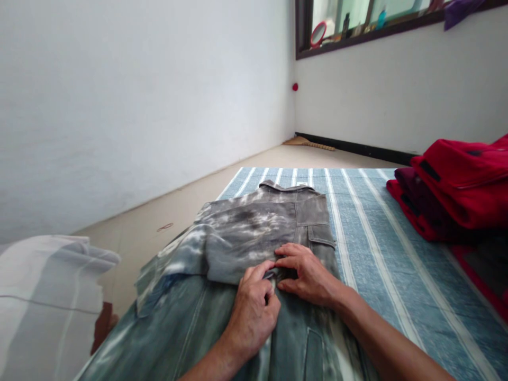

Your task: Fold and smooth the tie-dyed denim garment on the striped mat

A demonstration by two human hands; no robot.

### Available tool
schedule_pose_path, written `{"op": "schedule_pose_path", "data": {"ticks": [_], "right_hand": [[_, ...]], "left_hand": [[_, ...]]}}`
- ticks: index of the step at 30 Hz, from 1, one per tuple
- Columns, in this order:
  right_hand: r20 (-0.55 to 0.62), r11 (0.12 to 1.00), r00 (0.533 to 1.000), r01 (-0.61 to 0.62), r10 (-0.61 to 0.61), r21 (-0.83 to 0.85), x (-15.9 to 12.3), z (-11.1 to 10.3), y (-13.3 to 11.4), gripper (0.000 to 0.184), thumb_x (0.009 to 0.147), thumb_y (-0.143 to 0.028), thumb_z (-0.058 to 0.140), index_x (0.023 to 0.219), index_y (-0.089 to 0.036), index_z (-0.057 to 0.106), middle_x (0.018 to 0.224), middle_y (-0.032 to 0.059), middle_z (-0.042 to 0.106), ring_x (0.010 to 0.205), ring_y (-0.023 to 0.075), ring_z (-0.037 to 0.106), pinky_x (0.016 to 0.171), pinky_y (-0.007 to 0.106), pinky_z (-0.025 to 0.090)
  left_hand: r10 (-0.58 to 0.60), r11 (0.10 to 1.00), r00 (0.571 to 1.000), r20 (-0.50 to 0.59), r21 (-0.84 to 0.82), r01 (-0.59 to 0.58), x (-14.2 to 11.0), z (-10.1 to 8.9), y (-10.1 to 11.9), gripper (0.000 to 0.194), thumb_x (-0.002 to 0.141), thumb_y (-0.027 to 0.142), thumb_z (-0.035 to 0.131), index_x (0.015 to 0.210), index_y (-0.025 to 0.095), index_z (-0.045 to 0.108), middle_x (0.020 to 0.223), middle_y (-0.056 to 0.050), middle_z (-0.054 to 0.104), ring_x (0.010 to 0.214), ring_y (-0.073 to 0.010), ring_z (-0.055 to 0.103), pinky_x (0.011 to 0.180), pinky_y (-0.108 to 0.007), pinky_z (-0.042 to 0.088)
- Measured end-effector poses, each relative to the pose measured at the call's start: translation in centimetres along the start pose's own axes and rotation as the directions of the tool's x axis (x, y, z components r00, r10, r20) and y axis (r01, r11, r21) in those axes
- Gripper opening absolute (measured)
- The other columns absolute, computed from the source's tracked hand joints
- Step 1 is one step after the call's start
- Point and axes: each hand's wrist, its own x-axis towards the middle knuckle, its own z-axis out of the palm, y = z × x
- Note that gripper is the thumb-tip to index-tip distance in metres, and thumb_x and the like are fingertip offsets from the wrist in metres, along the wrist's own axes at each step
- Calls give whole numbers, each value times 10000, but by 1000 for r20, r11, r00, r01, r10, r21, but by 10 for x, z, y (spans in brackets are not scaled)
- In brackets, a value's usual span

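Note:
A grey-green tie-dye jacket (254,222) with a collar lies spread on a striped sheet, one sleeve folded across its upper body. My left hand (256,304) has its fingers curled on the fabric near the front edge, pinching the cloth at the sleeve's lower side. Close beside it, my right hand (304,272) presses onto the same spot, thumb and fingers gathered on a bunched bit of jacket. A flapped pocket (322,235) shows just above the right hand. The jacket's bottom runs out of view below.
Folded red and maroon clothes (468,185) are stacked on the blue striped sheet (369,238) at right. A white and grey cloth (51,301) drapes at the lower left. A broom (309,143) lies on the floor by the corner. Above it is a window ledge with a round mirror (318,35).

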Motion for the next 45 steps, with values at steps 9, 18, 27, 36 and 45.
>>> {"op": "schedule_pose_path", "data": {"ticks": [9, 18, 27, 36, 45], "right_hand": [[-32, 994, 996, 84, -87, -77, -1, 4, 0, 268, 698, -167, 697, 962, -208, 718, 1173, 73, 631, 1187, 263, 477, 1003, 405, 331], [-44, 989, 994, 95, -101, -112, -1, 5, -1, 239, 719, -181, 674, 951, -219, 714, 1163, 68, 634, 1175, 259, 486, 991, 400, 337], [-65, 996, 994, 84, -86, -43, 0, 4, 1, 302, 696, -180, 699, 997, -210, 685, 1180, 65, 628, 1132, 231, 525, 980, 368, 346], [-71, 998, 997, 45, -43, 31, 0, 1, 0, 266, 672, -170, 748, 912, -236, 653, 1123, 40, 636, 1120, 228, 532, 960, 389, 343], [-70, 997, 995, 69, -70, -22, 0, 2, -1, 283, 661, -142, 740, 911, -246, 655, 1128, 27, 630, 1100, 218, 527, 937, 376, 341]], "left_hand": [[16, 1000, 1000, 0, 14, -16, 1, 0, 0, 252, 686, -5, 467, 539, 196, 506, 1124, -82, 667, 1058, -226, 600, 900, -403, 519], [18, 1000, 1000, -21, 8, -17, 0, 0, 0, 244, 683, -1, 468, 548, 198, 505, 1109, -76, 672, 1034, -219, 609, 886, -391, 523], [45, 999, 997, -61, 3, -45, -3, 1, -2, 187, 685, 25, 485, 630, 203, 495, 1083, -101, 667, 1044, -233, 610, 860, -383, 530], [160, 987, 975, -152, 45, -155, -7, 1, -1, 426, 693, 35, 522, 1093, 183, 521, 993, -71, 649, 938, -204, 635, 827, -337, 556], [216, 970, 961, -174, 148, -191, -9, 0, 0, 393, 723, 63, 548, 1096, 184, 529, 951, -67, 657, 894, -222, 631, 777, -346, 557]]}}
